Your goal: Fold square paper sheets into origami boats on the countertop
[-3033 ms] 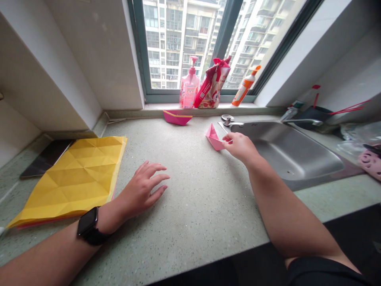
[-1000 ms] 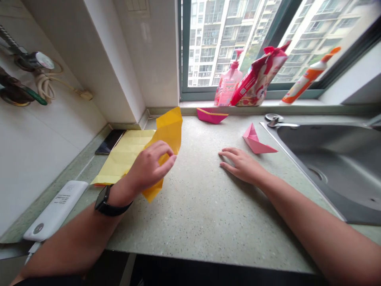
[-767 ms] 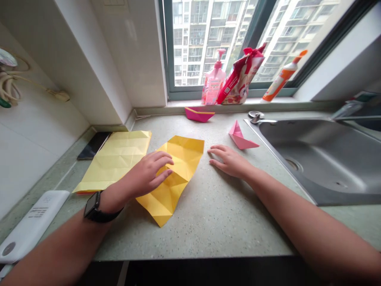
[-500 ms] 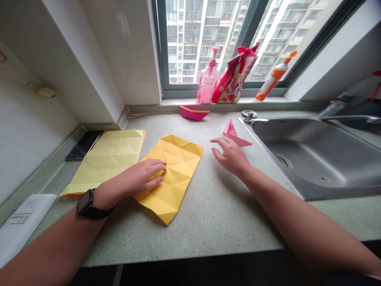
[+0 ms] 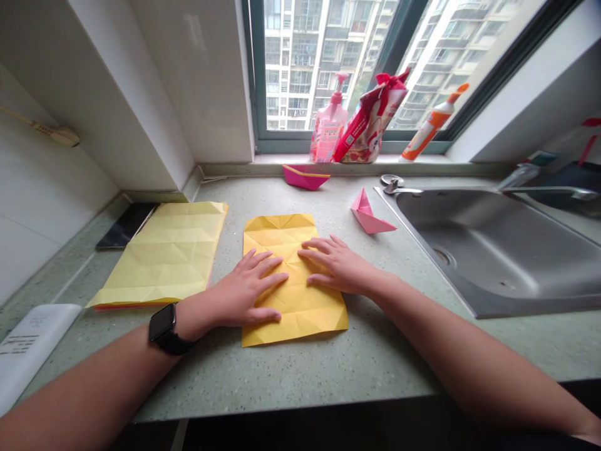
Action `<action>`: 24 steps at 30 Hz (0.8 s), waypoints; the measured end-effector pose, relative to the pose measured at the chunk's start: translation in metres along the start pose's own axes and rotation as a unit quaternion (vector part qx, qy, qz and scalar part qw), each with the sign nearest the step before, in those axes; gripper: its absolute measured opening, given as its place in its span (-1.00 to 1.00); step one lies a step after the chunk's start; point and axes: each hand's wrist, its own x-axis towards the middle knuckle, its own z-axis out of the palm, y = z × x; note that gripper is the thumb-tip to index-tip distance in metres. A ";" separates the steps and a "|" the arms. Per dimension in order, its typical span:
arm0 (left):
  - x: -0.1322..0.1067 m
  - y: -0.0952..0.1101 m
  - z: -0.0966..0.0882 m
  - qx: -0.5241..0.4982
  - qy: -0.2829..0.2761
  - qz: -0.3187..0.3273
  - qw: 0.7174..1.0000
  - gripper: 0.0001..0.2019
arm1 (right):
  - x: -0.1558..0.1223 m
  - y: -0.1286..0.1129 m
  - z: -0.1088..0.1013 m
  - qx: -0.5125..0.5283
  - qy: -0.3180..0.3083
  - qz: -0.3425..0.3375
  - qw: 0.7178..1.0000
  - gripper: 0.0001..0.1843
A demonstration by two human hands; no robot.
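Observation:
A creased orange-yellow paper sheet (image 5: 282, 233) lies flat on the speckled counter (image 5: 300, 369) in front of me. My left hand (image 5: 244, 293), with a black watch on its wrist, rests open and flat on the sheet's left side. My right hand (image 5: 335, 266) lies open and flat on its right side, fingers pointing left. To the left sits a stack of pale yellow creased paper (image 5: 166, 250). A light pink paper boat (image 5: 369, 216) stands beyond my right hand, and a darker pink paper boat (image 5: 305, 177) sits near the window sill.
A steel sink (image 5: 498, 250) fills the right side. On the sill stand a pink pump bottle (image 5: 327, 133), a red pouch (image 5: 370, 119) and an orange-capped bottle (image 5: 429, 125). A dark phone (image 5: 126, 224) and a white device (image 5: 30, 341) lie at left.
My left hand lifted the orange-yellow sheet off the stack and laid it in front of me. It has been turned square to the counter edge, and my right hand has come onto it.

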 end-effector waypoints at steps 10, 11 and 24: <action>-0.001 -0.005 -0.004 -0.030 -0.025 0.032 0.999 -0.05 | 0.002 0.018 0.005 0.002 0.011 0.016 1.000 -0.12; -0.001 -0.005 -0.004 -0.039 -0.013 0.036 0.999 -0.07 | 0.003 0.019 0.007 0.000 0.005 0.020 1.000 -0.10; 0.013 -0.036 -0.006 0.058 -0.008 -0.212 0.976 0.13 | 0.002 0.014 0.002 -0.008 -0.021 0.006 1.000 0.04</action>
